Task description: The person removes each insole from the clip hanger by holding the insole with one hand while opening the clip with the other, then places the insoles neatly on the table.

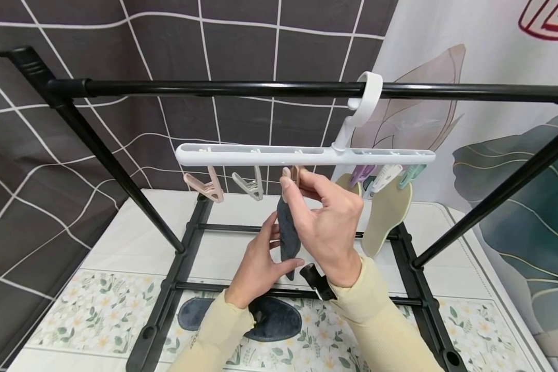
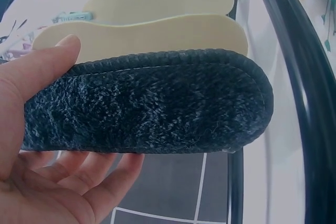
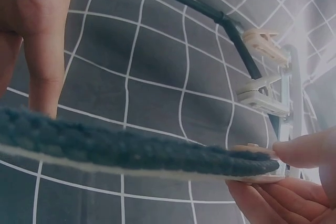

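Against gridded fabric (image 1: 242,51), hands (image 1: 327,222) hold a dark insole (image 1: 288,235) and clip (image 1: 295,175).

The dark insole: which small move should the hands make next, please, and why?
Probably the right hand should ease its pinch so the clip closes on the dark insole, while the left hand supports it. The right wrist view shows the insole's end between the clip's two arms, with the right hand pinching that clip.

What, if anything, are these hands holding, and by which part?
The left hand holds a dark insole by its long edges. The right hand pinches a pinkish clip from opposite sides, at the insole's upper end.
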The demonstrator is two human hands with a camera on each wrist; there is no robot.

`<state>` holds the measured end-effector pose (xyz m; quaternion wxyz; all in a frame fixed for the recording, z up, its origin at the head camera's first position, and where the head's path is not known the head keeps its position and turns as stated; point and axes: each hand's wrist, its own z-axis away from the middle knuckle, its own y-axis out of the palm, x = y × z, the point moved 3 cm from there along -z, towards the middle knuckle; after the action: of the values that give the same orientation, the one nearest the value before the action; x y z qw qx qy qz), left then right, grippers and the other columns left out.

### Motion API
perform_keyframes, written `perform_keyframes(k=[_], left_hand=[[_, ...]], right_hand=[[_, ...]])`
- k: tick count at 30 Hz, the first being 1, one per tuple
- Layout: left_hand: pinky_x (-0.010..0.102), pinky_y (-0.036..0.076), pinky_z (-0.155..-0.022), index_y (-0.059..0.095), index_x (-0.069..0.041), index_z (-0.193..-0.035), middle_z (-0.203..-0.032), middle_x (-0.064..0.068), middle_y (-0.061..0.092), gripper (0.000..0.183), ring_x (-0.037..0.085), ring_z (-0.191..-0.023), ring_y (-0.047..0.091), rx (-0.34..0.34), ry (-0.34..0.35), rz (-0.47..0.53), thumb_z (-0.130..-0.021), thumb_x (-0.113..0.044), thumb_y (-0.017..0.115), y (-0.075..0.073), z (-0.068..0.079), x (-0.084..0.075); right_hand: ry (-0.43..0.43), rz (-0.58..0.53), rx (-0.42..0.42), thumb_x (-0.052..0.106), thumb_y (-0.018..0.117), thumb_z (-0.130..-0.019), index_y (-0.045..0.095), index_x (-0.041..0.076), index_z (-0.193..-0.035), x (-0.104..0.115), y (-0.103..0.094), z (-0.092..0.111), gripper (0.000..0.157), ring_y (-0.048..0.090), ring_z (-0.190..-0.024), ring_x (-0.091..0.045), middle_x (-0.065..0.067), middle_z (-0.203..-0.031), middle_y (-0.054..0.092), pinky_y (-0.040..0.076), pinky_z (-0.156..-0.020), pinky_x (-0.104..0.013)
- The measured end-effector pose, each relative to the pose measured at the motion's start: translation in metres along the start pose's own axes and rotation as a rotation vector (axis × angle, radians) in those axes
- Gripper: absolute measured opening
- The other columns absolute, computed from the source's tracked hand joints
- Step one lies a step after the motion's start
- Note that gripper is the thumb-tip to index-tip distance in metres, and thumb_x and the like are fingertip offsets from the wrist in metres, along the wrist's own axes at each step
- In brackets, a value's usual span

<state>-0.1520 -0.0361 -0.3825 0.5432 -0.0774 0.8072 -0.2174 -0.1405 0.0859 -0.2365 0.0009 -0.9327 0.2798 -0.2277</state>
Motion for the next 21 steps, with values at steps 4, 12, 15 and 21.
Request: perform_keyframes(k=[4,12,15,21], left_hand=[[0.025,0.047,-0.091,0.013,-0.024,-0.148,-0.119,-0.002,0.053,0.101,0.008,-0.111,0.052,-0.004,-0.006,-0.011,-0.072,-0.031,0.080,-0.001,0.000,0.002],[0.023,0.046,-0.091,0.014,-0.026,-0.148,-0.120,-0.002,0.052,0.100,0.008,-0.112,0.051,-0.009,-0.004,-0.014,-0.072,-0.031,0.080,-0.002,0.000,0.006],[0.023,0.046,-0.091,0.015,-0.027,-0.148,-0.120,-0.002,0.053,0.100,0.008,-0.111,0.051,-0.017,0.001,-0.018,-0.072,-0.032,0.080,-0.004,0.000,0.008],[0.027,0.047,-0.091,0.015,-0.030,-0.147,-0.118,-0.003,0.053,0.100,0.009,-0.110,0.052,-0.043,0.018,-0.028,-0.072,-0.031,0.080,-0.010,-0.001,0.011]], right_hand=[[-0.002,0.006,-0.004,0.021,0.070,-0.081,0.074,0.005,-0.088,0.000,-0.001,0.000,0.018,0.067,-0.067,-0.010,-0.005,-0.080,0.071,0.054,-0.065,-0.024],[-0.005,0.009,-0.006,0.021,0.070,-0.082,0.074,0.004,-0.089,-0.001,-0.002,0.000,0.019,0.067,-0.067,-0.010,-0.005,-0.080,0.071,0.054,-0.065,-0.025],[-0.004,0.006,-0.006,0.021,0.070,-0.082,0.074,0.004,-0.089,-0.001,-0.002,0.000,0.019,0.067,-0.068,-0.010,-0.005,-0.080,0.071,0.054,-0.065,-0.024],[-0.005,0.009,-0.002,0.021,0.069,-0.082,0.074,0.004,-0.088,0.000,-0.002,0.000,0.019,0.067,-0.068,-0.010,-0.005,-0.080,0.071,0.055,-0.065,-0.025]])
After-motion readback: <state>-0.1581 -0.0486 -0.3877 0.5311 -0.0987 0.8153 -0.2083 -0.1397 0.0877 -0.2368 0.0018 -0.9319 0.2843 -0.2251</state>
